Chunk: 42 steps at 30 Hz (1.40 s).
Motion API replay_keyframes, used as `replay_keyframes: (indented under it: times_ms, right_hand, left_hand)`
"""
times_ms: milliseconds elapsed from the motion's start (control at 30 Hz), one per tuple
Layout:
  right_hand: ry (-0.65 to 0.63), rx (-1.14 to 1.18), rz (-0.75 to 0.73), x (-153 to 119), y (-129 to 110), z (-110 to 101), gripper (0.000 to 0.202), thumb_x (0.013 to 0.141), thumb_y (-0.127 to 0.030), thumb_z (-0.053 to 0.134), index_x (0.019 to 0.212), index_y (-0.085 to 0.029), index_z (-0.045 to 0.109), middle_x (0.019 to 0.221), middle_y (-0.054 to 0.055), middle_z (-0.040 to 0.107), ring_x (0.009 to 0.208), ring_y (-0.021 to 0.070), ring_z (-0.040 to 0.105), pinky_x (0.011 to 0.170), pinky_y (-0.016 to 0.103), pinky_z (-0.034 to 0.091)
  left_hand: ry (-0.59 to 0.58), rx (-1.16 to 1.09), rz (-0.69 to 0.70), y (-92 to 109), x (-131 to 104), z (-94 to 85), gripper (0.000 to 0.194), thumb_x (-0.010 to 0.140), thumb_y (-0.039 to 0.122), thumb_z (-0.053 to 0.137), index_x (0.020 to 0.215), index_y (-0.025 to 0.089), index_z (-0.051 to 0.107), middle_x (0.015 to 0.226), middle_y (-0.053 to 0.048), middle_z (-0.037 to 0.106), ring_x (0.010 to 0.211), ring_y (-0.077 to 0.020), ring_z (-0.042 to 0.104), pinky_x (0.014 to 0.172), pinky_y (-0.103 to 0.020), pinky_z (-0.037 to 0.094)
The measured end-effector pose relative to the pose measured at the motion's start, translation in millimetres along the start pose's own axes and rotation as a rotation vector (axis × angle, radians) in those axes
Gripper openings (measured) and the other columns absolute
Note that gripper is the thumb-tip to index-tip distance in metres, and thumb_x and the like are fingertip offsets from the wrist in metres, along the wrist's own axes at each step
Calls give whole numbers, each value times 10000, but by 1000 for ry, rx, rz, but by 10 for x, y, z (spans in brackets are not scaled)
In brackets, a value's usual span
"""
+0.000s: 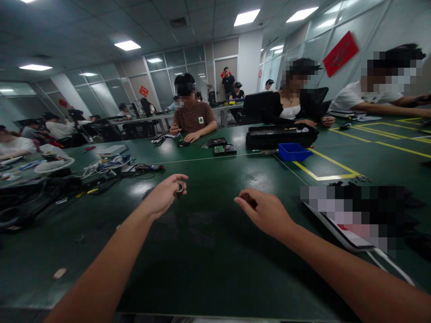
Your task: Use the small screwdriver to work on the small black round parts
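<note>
My left hand is raised over the green table, left of centre. Its fingers curl around a small grey ring-shaped object. Right of centre, my right hand is closed with thumb and fingers around a small dark brown object, mostly hidden in the palm. The two hands are apart, with bare tabletop between them. Beyond them lie a green circuit board and a blue plastic bin.
Tangled cables and black gear cover the left side. A long black case stands behind the blue bin. At right are a tablet-like device with white cables and scattered small parts. Several people sit around the table.
</note>
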State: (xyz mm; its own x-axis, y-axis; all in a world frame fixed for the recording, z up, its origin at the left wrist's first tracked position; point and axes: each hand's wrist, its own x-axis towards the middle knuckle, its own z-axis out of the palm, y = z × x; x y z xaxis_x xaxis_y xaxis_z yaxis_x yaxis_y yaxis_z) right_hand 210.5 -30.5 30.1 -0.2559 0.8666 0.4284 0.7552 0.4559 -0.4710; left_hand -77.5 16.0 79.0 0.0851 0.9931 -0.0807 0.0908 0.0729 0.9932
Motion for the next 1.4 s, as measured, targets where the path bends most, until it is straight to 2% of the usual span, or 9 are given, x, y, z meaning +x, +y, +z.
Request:
replay_keyframes:
  times_ms: [200, 367, 533, 667, 833, 933, 1100, 1333, 1400]
  right_hand:
    - [8, -26, -3, 0, -24, 13, 253, 974, -417, 522, 878, -215, 639, 706, 12, 676, 605, 166, 612, 567, 285, 376]
    - [-1, -15, -28, -12, -18, 32, 251, 982, -406, 509, 894, -213, 643, 710, 5, 668, 600, 155, 595, 569, 280, 370]
    - [-5, -14, -41, -15, -32, 37, 249, 980, -399, 516, 900, -209, 655, 738, 16, 673, 638, 162, 599, 589, 288, 387]
    - [-5, -25, -81, -12, -37, 30, 263, 969, -412, 544, 875, -207, 678, 756, 31, 672, 716, 185, 602, 656, 316, 420]
    - [-9, 30, -162, -38, -1, 42, 266, 938, -449, 598, 866, -225, 722, 856, 44, 672, 809, 191, 608, 749, 340, 458]
    - [2, 41, -170, -53, 7, 50, 264, 921, -461, 616, 887, -231, 742, 941, 62, 650, 824, 188, 610, 701, 315, 467]
    - [-40, 47, -174, -39, -4, 35, 242, 953, -415, 571, 965, -233, 730, 852, 45, 708, 798, 201, 641, 761, 360, 476]
    - [274, 460, 85, -60, 54, 41, 316, 993, -459, 465, 1029, -212, 659, 781, 40, 716, 677, 184, 676, 627, 312, 516]
    - [307, 537, 105, -61, 57, 46, 319, 986, -477, 480, 1057, -213, 644, 777, 39, 708, 691, 187, 682, 618, 308, 520]
  left_hand:
    - [-226, 175, 107, -248, 73, 728, 313, 759, 146, 486, 1046, 176, 608, 830, -25, 579, 783, -157, 538, 743, -284, 403]
    - [-236, 469, 296, -474, 15, 964, 304, 867, 168, 367, 1039, 202, 615, 953, -47, 605, 875, -187, 549, 803, -319, 418]
    - [-227, 666, 339, -654, -21, 939, 414, 767, 102, 523, 1164, 210, 569, 1144, -90, 568, 1098, -252, 511, 968, -394, 423]
    - [-174, 656, 388, -751, 25, 890, 461, 779, 5, 472, 1195, 195, 533, 1203, -98, 556, 1142, -231, 516, 1024, -393, 421]
    - [-194, 598, 464, -713, 52, 860, 282, 855, 95, 562, 1111, 207, 598, 1150, -69, 601, 1093, -216, 563, 1001, -374, 452]
    - [-218, 550, 492, -687, 63, 849, 297, 846, 91, 602, 1113, 218, 626, 1174, -54, 617, 1124, -207, 562, 1029, -367, 435]
    - [-137, 502, 451, -713, 98, 840, 369, 837, 85, 633, 1180, 219, 619, 1221, -51, 632, 1162, -207, 566, 1062, -373, 419]
    - [-106, 500, 436, -758, 131, 827, 341, 836, 116, 668, 1157, 231, 650, 1211, -38, 647, 1164, -211, 576, 1065, -376, 423]
    - [-112, 494, 423, -767, 137, 822, 342, 846, 136, 668, 1169, 248, 653, 1219, -32, 648, 1171, -215, 574, 1071, -388, 418]
